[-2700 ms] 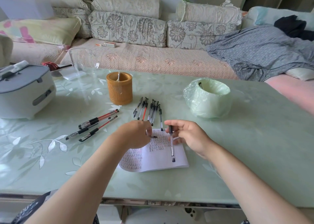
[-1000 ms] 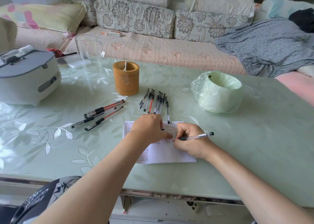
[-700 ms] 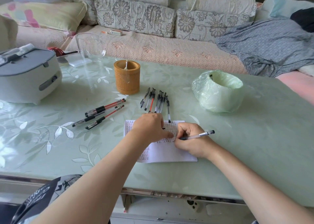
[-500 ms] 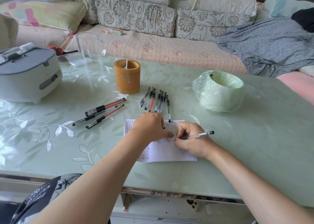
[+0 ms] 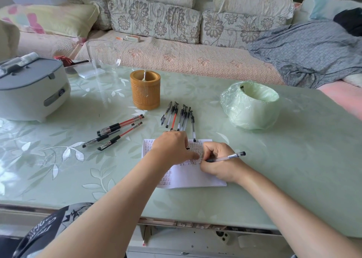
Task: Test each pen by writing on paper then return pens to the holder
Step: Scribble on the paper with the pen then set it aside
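Right hand (image 5: 217, 163) clamps the pen (image 5: 227, 157), fingers curled tight round it, tip down on the paper (image 5: 195, 179) under the fist. Left hand (image 5: 170, 148) rests knuckles-up on the paper just beside it. Its fingers tuck under, so I cannot tell its grip. A row of pens (image 5: 182, 116) lies just beyond the left knuckles, the holder (image 5: 145, 90) farther out.

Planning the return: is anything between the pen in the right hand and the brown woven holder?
Only the row of loose black and red pens, lying flat between the clear pen in the right hand and the brown woven cylindrical holder. Lifted, the pen should clear them.
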The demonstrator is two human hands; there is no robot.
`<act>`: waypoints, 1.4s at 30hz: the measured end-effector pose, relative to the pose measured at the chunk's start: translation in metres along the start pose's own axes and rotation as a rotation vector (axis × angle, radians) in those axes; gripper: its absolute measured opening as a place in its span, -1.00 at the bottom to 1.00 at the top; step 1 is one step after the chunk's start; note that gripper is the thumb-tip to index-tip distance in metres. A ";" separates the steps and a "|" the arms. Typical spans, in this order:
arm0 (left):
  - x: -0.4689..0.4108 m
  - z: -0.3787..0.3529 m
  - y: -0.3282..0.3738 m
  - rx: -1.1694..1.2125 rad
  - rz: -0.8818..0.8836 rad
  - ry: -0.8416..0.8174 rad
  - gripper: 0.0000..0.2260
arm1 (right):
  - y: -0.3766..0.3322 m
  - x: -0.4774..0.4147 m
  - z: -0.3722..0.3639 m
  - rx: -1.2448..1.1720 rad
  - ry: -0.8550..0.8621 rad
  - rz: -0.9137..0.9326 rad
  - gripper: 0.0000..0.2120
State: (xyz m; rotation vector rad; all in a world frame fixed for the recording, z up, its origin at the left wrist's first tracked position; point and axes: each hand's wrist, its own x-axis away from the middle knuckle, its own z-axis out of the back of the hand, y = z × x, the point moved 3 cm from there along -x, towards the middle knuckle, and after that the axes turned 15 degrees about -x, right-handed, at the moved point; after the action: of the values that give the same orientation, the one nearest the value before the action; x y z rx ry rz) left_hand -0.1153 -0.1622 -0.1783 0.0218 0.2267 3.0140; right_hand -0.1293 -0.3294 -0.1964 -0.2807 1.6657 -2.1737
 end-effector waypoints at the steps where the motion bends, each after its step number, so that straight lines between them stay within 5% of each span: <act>1: 0.001 0.001 0.000 -0.003 -0.004 0.000 -0.58 | -0.001 0.000 0.000 -0.009 -0.002 0.004 -0.88; 10: 0.002 0.011 -0.016 0.039 -0.136 -0.161 -0.73 | -0.005 -0.003 0.007 -0.234 0.126 -0.067 -0.77; 21: 0.002 0.019 -0.018 0.062 -0.126 -0.091 -0.91 | -0.027 -0.011 0.008 -0.560 0.075 -0.151 -0.60; 25: 0.001 0.022 -0.022 0.081 -0.114 -0.053 -0.91 | -0.035 -0.014 0.011 -0.369 0.122 -0.091 -0.70; 32: 0.003 0.030 -0.025 0.101 -0.138 0.024 -0.90 | -0.040 -0.018 0.020 0.316 0.192 -0.033 -0.85; 42: 0.003 0.029 -0.012 0.205 -0.192 0.003 -0.91 | -0.044 -0.017 0.010 0.494 0.082 0.047 -0.85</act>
State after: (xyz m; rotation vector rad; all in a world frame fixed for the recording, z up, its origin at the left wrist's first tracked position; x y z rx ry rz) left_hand -0.1161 -0.1457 -0.1518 0.0128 0.5062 2.7881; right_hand -0.1181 -0.3212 -0.1500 -0.0130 1.1033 -2.4943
